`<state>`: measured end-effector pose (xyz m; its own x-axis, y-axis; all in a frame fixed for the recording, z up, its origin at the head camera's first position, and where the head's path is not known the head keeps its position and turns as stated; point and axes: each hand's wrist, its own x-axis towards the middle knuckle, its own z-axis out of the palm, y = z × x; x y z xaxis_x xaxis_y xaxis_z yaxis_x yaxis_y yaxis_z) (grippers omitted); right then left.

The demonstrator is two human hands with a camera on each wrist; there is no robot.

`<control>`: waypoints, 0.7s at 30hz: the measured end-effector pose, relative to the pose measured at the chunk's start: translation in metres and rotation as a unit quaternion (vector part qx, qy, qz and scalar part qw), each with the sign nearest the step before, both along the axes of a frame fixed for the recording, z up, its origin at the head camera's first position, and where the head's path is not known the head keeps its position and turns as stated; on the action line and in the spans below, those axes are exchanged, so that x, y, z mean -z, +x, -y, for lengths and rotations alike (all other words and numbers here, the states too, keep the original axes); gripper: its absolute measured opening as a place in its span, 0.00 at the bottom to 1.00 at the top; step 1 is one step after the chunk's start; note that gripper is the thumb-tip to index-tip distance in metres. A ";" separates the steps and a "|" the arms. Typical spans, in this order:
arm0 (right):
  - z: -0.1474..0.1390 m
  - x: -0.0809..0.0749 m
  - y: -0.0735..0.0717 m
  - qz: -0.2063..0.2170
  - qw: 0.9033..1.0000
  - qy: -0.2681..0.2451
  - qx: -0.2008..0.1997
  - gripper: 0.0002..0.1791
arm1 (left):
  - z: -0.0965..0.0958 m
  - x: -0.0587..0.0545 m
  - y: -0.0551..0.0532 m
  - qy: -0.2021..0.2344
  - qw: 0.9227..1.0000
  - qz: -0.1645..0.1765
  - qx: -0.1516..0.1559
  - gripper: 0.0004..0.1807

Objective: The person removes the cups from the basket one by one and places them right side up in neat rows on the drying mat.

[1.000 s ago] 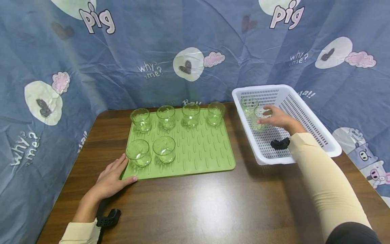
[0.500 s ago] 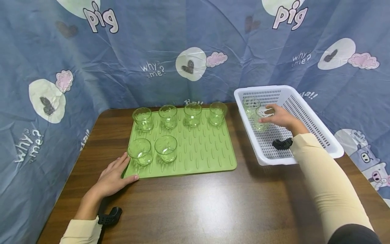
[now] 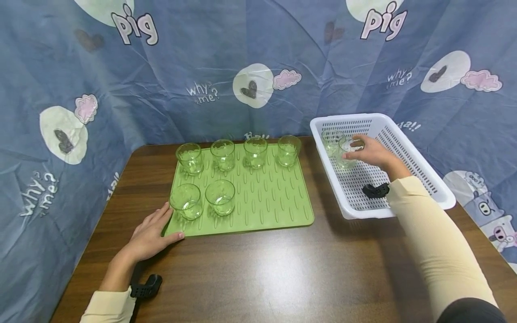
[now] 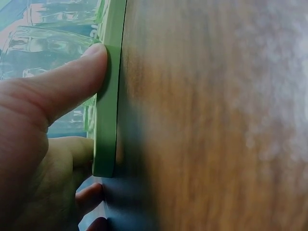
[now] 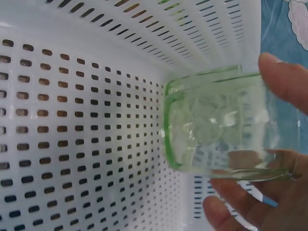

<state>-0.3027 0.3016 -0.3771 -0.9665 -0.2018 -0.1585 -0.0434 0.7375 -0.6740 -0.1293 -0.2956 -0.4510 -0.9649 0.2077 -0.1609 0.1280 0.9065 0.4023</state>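
Observation:
In the white basket (image 3: 345, 202), my right hand (image 3: 373, 152) grips a clear, green-tinted drinking glass (image 5: 211, 130) near its rim. Thumb and fingers lie on opposite sides of it in the right wrist view. Just behind stands a second glass (image 3: 329, 140), partly overlapped by the first. My left hand (image 3: 149, 237) rests at the near left corner of a green ridged mat (image 3: 266, 197), thumb on its front edge and fingers spread along its left side. Closest to that hand is a glass (image 3: 187, 204) on the mat, with another glass (image 3: 220, 199) to its right.
A row of several glasses (image 3: 255, 154) lines the mat's back edge. The mat and basket stand on a brown wooden table (image 3: 250, 269), with the basket to the mat's right. A blue printed cloth (image 3: 161, 80) hangs behind and at the sides.
My right hand has risen slightly with the glass. The left hand and the glasses on the mat have stayed put; the head view has shifted a little.

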 end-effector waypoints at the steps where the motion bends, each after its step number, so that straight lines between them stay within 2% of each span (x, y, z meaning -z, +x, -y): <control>1: 0.000 -0.002 0.001 -0.003 1.000 0.000 0.000 0.50 | 0.000 0.000 0.000 -0.002 1.000 0.000 0.001 0.52; 5: 0.002 -0.009 0.004 -0.016 1.000 -0.015 0.004 0.51 | -0.001 -0.001 0.001 0.001 1.000 0.000 0.001 0.51; 10: 0.005 -0.016 0.006 -0.027 0.997 -0.060 0.039 0.55 | -0.001 -0.002 0.001 0.005 1.000 -0.001 0.000 0.51; 12: 0.008 -0.018 0.007 -0.045 0.994 -0.086 0.059 0.55 | -0.001 -0.002 0.001 0.006 1.000 -0.002 -0.001 0.51; 17: 0.017 -0.027 0.013 -0.097 0.981 -0.138 0.097 0.46 | -0.001 -0.002 0.001 0.005 1.000 -0.004 -0.003 0.51; 21: 0.024 -0.035 0.019 -0.109 0.975 -0.159 0.108 0.46 | 0.000 -0.001 0.001 0.003 1.000 -0.006 -0.003 0.51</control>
<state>-0.2837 0.2774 -0.3422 -0.9957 0.0040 0.0926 -0.0782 0.5010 -0.8619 -0.1284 -0.2954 -0.4502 -0.9681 0.2027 -0.1472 0.1275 0.9046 0.4068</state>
